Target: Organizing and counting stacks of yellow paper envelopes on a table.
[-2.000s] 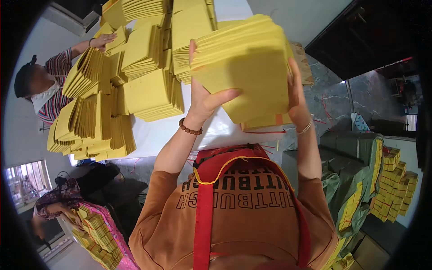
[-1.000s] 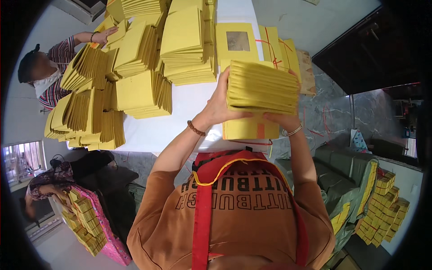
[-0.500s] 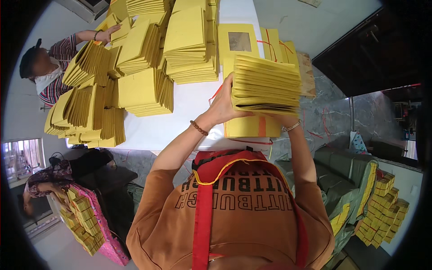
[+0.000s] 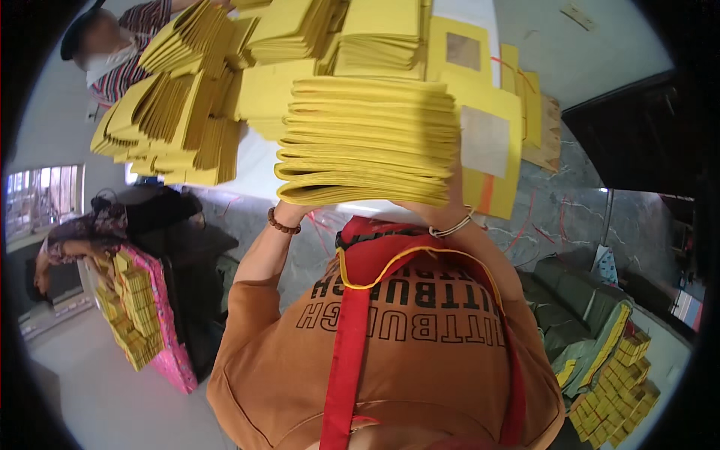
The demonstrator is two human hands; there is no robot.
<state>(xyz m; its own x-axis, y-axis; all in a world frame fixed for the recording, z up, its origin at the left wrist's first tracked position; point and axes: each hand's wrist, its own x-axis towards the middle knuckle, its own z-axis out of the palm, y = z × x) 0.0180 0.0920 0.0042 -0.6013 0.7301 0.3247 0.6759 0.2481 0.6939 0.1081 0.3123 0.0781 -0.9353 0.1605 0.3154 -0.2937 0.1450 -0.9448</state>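
Note:
Both of my hands hold a thick stack of folded yellow paper [image 4: 367,139] above the white table [image 4: 259,161]. Its rounded folds face left and its layers lie one over another. My left hand [image 4: 295,208] is under the left lower edge, most of its fingers hidden behind the paper. Below the right lower edge is my right hand [image 4: 435,213], also largely covered by the stack. Just right of the stack lies a flat yellow sheet [image 4: 501,112] with a greyish rectangular panel and an orange stripe.
Several piles of folded yellow paper [image 4: 289,34] cover the table's far and left parts. A person in a striped top [image 4: 116,79] is at the far left, another [image 4: 82,225] by a pink-edged surface [image 4: 169,330]. Bundles of yellow paper [image 4: 615,397] stand lower right near a dark sofa [image 4: 559,292].
The stack has moved left in my hands, from above the flat yellow sheets toward the piles. The sheet with the greyish panel is now uncovered. The whole view has shifted too.

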